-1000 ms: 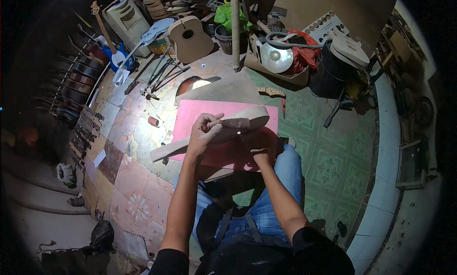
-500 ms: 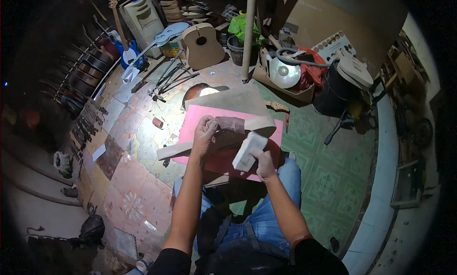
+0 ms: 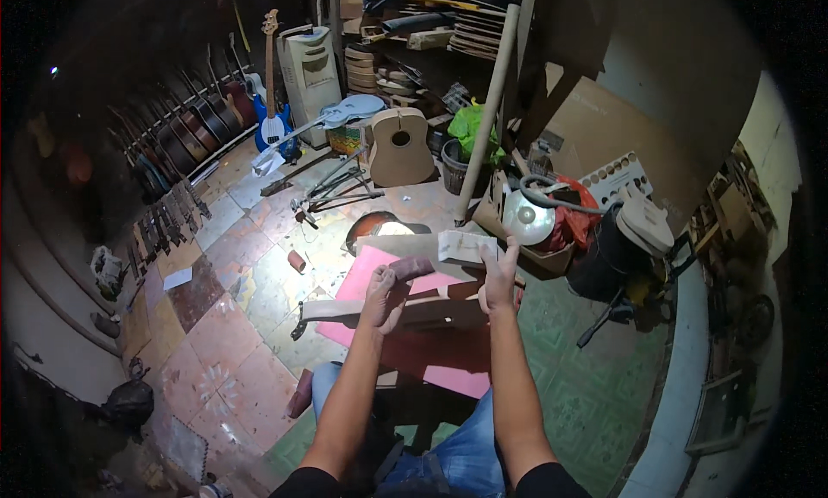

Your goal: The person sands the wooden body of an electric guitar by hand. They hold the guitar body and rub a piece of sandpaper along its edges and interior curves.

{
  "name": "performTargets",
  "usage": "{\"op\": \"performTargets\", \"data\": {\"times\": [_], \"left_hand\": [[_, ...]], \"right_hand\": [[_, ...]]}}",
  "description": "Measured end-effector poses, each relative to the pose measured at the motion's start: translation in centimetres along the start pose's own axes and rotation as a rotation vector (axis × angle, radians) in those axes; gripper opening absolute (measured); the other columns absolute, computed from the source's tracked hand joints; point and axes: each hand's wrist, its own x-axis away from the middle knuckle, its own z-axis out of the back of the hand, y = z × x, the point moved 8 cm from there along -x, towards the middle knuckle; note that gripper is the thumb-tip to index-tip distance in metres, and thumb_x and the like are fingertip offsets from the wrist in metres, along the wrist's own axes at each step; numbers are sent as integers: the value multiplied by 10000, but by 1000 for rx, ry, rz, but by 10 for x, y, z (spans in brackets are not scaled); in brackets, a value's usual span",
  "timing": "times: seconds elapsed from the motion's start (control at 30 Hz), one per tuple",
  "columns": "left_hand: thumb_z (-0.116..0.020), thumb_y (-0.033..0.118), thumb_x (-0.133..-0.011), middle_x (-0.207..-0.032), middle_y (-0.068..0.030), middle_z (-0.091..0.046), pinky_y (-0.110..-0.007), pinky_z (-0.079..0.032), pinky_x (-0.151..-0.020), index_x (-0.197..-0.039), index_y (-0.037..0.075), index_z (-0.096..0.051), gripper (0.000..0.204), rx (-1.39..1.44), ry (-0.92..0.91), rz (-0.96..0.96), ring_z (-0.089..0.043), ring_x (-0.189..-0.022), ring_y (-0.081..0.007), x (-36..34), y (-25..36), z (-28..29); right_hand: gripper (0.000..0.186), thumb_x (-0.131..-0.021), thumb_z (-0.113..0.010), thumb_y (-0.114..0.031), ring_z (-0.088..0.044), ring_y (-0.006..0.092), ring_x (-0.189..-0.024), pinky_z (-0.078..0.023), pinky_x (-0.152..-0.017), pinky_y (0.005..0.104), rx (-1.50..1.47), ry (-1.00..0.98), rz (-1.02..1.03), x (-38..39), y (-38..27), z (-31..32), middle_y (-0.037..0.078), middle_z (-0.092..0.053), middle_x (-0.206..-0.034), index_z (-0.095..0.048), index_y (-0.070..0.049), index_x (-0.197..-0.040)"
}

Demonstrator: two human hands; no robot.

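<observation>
My left hand is closed on a folded, dusty reddish-brown piece of sandpaper. My right hand grips a pale, rough-edged block, with the thumb and a finger showing along its right end. Just below and behind both hands lies a curved, pale wooden guitar side, partly hidden by the hands. A pink board is under it, across my lap. The block and the sandpaper are apart.
Beyond my hands an orange-brown guitar body piece lies on the tiled floor, near a small reddish roll and metal clamps. An acoustic guitar body, a pole and a black bin stand farther back.
The view has tilted up. My right hand has lifted the block away from my lap and levelled it out, while my left hand keeps hold of the sandpaper.
</observation>
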Motion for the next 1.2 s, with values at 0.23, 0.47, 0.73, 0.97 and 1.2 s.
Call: {"op": "performTargets", "data": {"times": [0.23, 0.47, 0.73, 0.97, 1.2], "left_hand": [[-679, 209, -998, -1274, -80, -638, -391, -495, -1041, -1382, 116, -486, 440, 99, -114, 50, -629, -1181, -205, -20, -17, -46], [-670, 215, -1006, -1230, -47, -664, -378, -495, -1035, -1252, 88, -565, 296, 170, -108, 73, -631, -1169, -174, -39, -37, -91], [-705, 69, -960, -1107, -95, -681, -315, -578, -883, -1271, 0, -607, 333, -580, -4, -372, -675, -1025, -156, -33, 14, -114], [-714, 67, -947, -1162, -122, -719, -327, -579, -927, -1230, -26, -676, 300, -822, -159, -301, -699, -1040, -179, -32, 23, -130], [-738, 91, -891, -978, -99, -705, -302, -565, -827, -1109, -12, -734, 242, -1027, -156, -399, -709, -929, -173, -29, 30, -141]], "right_hand": [[440, -981, -642, -125, -625, 181, -1131, -547, -930, 333, -14, -185, -225, 2, 11, -4, 103, -622, -1270, -514, -14, -1386], [446, -1033, -612, -352, -649, 174, -1045, -531, -927, 319, 257, -225, -46, 4, 3, -6, 101, -683, -1182, -631, 24, -1272], [419, -1055, -467, -296, -663, 194, -1042, -513, -953, 331, 114, -313, -210, 3, 28, 4, 115, -690, -1172, -645, 34, -1240], [401, -962, -457, -193, -675, 200, -1067, -542, -940, 332, -141, -517, -478, 13, 23, -6, 107, -686, -1183, -626, 3, -1268], [537, -953, -624, -415, -700, 202, -1008, -590, -850, 342, -158, -377, -369, 17, 18, 8, 107, -683, -1151, -591, -3, -1295]]}}
